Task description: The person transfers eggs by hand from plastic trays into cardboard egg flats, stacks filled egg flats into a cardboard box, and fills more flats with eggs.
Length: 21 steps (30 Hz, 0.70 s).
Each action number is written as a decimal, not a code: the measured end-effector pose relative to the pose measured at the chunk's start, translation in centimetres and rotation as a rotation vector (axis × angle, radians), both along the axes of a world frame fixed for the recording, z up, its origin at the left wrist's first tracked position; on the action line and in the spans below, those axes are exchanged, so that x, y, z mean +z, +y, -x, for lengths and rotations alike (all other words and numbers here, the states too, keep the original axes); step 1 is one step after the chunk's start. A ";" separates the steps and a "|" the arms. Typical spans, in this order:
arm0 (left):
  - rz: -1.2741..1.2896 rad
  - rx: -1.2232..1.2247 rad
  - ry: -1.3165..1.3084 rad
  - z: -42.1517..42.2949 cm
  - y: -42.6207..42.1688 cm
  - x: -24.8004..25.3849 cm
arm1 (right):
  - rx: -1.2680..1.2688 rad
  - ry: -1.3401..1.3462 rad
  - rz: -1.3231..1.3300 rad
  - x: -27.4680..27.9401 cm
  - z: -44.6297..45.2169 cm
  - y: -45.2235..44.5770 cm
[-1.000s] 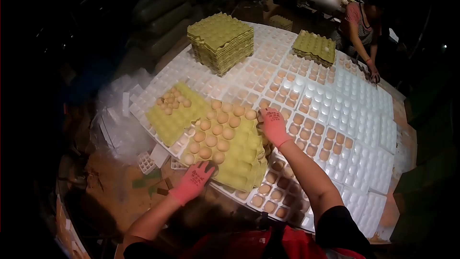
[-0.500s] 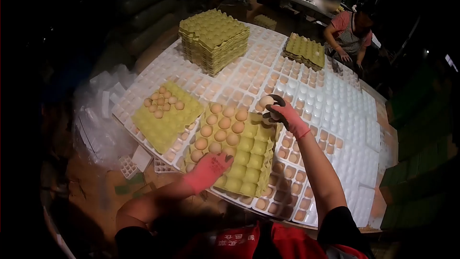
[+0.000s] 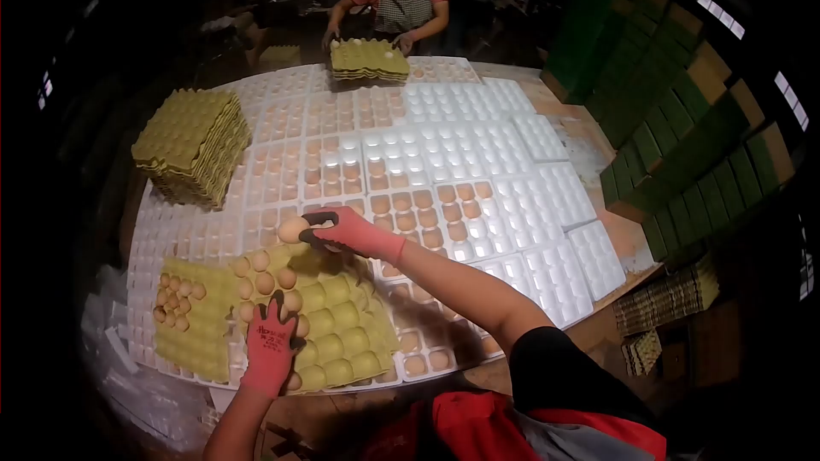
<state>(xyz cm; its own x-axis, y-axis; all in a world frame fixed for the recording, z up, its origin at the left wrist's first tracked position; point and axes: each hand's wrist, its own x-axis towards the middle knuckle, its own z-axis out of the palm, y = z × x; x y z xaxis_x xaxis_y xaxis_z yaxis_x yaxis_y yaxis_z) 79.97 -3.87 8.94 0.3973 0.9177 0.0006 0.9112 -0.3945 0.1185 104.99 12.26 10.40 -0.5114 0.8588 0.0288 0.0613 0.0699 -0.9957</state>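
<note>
My right hand, in a pink glove with dark fingertips, holds an egg between thumb and fingers above the far edge of a yellow egg tray. Brown eggs fill part of the tray's left side, while several cups on its right are bare. My left hand, gloved the same way, rests over the eggs with its fingers apart. An egg lies between its index finger and thumb, which hide part of the tray.
White plastic egg trays cover the table, many with eggs. A tall stack of yellow trays stands at the left. Another tray holds a cluster of eggs. Across the table a person grips a tray stack. Green boxes stand right.
The view has swung right, so the table appears further left. My left hand has shifted further in among the eggs. My right hand still holds an egg. The other person's hands now grip the tray stack.
</note>
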 end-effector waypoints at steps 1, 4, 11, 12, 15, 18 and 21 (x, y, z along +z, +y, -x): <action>-0.032 -0.049 0.013 -0.2 -0.1 1.2 | 0.029 0.192 0.325 -1.0 -3.0 -0.6; -0.085 -0.081 -0.037 -1.3 0.2 3.3 | -0.273 0.109 0.373 -3.5 -15.5 -2.6; 0.500 -0.168 -0.989 -11.6 3.6 4.9 | -0.759 -1.077 -0.068 -10.4 -35.7 0.1; 0.634 -0.096 -1.070 -13.9 4.5 4.2 | -0.696 -1.068 -0.081 -10.6 -36.0 0.1; 0.969 -0.095 -1.177 -21.5 7.5 2.3 | -0.573 -0.991 -0.156 -9.9 -35.9 -2.1; 1.404 0.477 -1.326 -27.9 8.8 0.0 | -0.489 -0.999 -0.177 -12.3 -36.7 -4.9; 0.503 0.040 -0.839 -35.7 12.2 -7.8 | -0.702 -0.666 0.037 -12.1 -38.0 -5.5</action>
